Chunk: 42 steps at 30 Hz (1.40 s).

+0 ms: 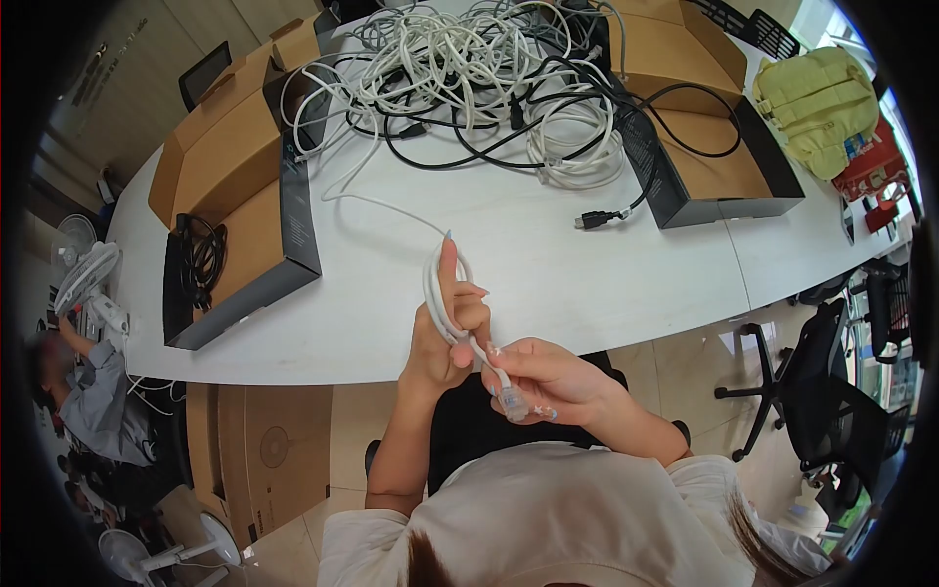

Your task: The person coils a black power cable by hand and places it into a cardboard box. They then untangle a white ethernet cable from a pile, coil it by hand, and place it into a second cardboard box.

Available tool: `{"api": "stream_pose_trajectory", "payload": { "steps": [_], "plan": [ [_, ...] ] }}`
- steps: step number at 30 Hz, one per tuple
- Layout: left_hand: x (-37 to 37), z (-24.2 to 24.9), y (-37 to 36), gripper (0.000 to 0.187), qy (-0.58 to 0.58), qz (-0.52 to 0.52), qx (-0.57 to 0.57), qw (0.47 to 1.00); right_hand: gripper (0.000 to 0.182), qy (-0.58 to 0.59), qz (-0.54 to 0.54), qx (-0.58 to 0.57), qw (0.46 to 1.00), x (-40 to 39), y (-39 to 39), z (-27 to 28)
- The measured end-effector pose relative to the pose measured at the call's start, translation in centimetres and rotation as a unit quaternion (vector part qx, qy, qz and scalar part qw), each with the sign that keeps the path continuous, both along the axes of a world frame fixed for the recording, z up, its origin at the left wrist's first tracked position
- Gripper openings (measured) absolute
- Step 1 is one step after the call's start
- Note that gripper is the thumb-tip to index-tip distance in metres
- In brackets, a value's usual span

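Observation:
A coil of white network cable (431,284) loops around the raised index finger of my left hand (442,338), whose other fingers are curled on it. My right hand (548,377) pinches the same cable close to its end, just behind a clear plastic plug (513,403). From the coil, the cable runs away across the white table (469,235) into a large tangle of white, grey and black cables (440,64). Both hands are at the table's near edge, in front of my body.
An open black-and-brown box (235,196) at left holds a bundled black cable (202,259). Another open box (719,166) is at right, with a black cable over it. A black USB plug (593,220) lies between. A yellow-green bag (817,108) and office chair (822,382) are right; a person (103,401) sits left.

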<state>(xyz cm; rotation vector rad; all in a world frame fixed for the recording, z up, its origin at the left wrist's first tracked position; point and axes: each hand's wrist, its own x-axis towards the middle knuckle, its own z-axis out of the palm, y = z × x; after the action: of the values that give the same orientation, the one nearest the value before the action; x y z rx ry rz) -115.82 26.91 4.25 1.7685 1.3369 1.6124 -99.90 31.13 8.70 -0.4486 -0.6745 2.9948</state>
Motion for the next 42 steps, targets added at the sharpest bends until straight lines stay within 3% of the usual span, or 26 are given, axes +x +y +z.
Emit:
{"api": "stream_pose_trajectory", "payload": {
  "steps": [2,6,8,10,13,14,17,18,21,22,25,26,29,32,36,39,42],
  "plan": [
    [-0.2,-0.7,-0.2,0.072,-0.015,-0.004,0.013,1.0,0.038,0.013,0.0,-0.003,1.0,-0.1,0.1,-0.1],
    [0.4,-1.0,-0.8,0.051,-0.043,-0.023,0.034,0.998,0.037,0.055,0.002,0.056,0.997,0.0,0.8,-0.5],
    [1.0,-0.4,-1.6,0.042,-0.061,0.003,0.005,0.998,0.036,0.055,-0.05,0.162,0.984,0.3,1.3,0.7],
    [0.7,-1.0,-2.6,0.044,-0.104,-0.012,-0.031,0.994,0.034,0.082,-0.08,0.223,0.968,0.6,1.6,2.0],
    [1.0,-0.5,-3.1,0.048,-0.206,-0.019,-0.009,0.978,0.028,0.035,-0.139,0.4,0.905,0.4,1.0,3.3],
    [0.9,0.0,-3.2,0.049,-0.262,-0.03,0.007,0.965,0.024,0.015,-0.151,0.41,0.899,0.4,1.2,3.3],
    [0.4,1.0,-3.7,0.047,-0.35,-0.067,0.043,0.933,0.029,-0.064,-0.243,0.576,0.778,-0.6,3.2,2.0],
    [-0.1,1.0,-4.2,0.047,-0.367,-0.089,0.052,0.925,0.043,-0.068,-0.245,0.629,0.735,-1.2,4.0,1.3],
    [-0.3,1.1,-5.1,0.045,-0.404,-0.166,0.042,0.898,0.059,-0.077,-0.168,0.613,0.768,-2.6,4.4,-0.8],
    [-0.3,1.1,-5.4,0.045,-0.41,-0.191,0.02,0.892,0.064,-0.056,-0.12,0.566,0.814,-3.3,4.5,-1.3],
    [0.1,1.4,-6.6,0.037,-0.427,-0.266,-0.051,0.863,0.056,-0.067,-0.018,0.356,0.932,-4.9,4.2,-0.7],
    [0.3,2.2,-7.2,0.035,-0.415,-0.274,-0.1,0.862,0.047,-0.07,-0.031,0.324,0.943,-5.2,3.6,1.0],
    [0.7,2.4,-7.9,0.027,-0.398,-0.291,-0.17,0.853,0.038,-0.069,-0.029,0.38,0.922,-6.1,4.3,1.7],
    [0.6,1.2,-8.0,0.026,-0.356,-0.279,-0.222,0.864,0.031,-0.07,-0.072,0.354,0.93,-6.8,4.2,2.7],
    [0.6,2.0,-7.5,0.031,-0.312,-0.185,-0.271,0.891,0.025,-0.018,-0.133,0.301,0.944,-7.1,3.2,3.4],
    [1.2,4.4,-7.3,0.033,-0.186,-0.049,-0.311,0.931,0.022,0.015,-0.188,0.276,0.942,-6.9,2.0,4.1],
    [1.2,4.9,-7.3,0.03,-0.09,0.01,-0.29,0.953,0.023,0.047,-0.227,0.233,0.944,-6.3,1.7,5.2]
  ]
}}
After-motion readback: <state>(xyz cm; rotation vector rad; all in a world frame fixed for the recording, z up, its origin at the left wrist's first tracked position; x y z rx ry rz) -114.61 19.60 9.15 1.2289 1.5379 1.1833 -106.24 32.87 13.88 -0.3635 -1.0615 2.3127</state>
